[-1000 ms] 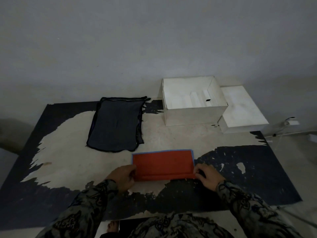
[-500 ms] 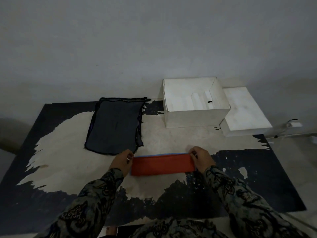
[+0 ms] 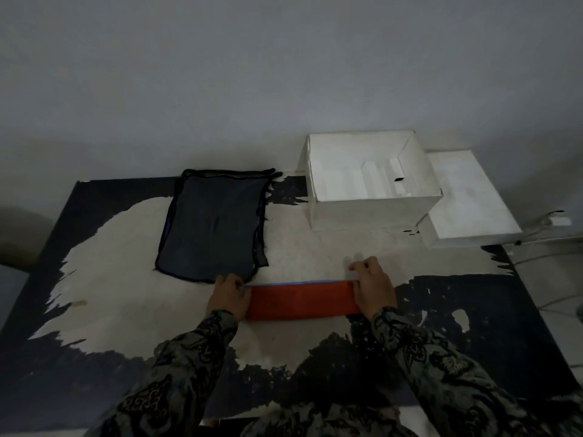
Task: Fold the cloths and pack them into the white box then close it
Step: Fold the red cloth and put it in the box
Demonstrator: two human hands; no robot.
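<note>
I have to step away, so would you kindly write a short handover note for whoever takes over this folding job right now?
Left hand grips the left end of the red cloth; right hand grips its right end.
The red cloth lies folded into a narrow strip on the table.
The dark cloth lies flat and unfolded behind it.
The white box stands open with no cloth inside; its lid lies to its right.
Left: finish the red cloth, fold the dark one, pack both, close the box.

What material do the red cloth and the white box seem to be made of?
Red cloth: probably thin woven fabric, matte; it holds a flat fold and has a blue edge. White box: likely cardboard or paperboard, matte; thin stiff walls, folded flaps inside.
</note>
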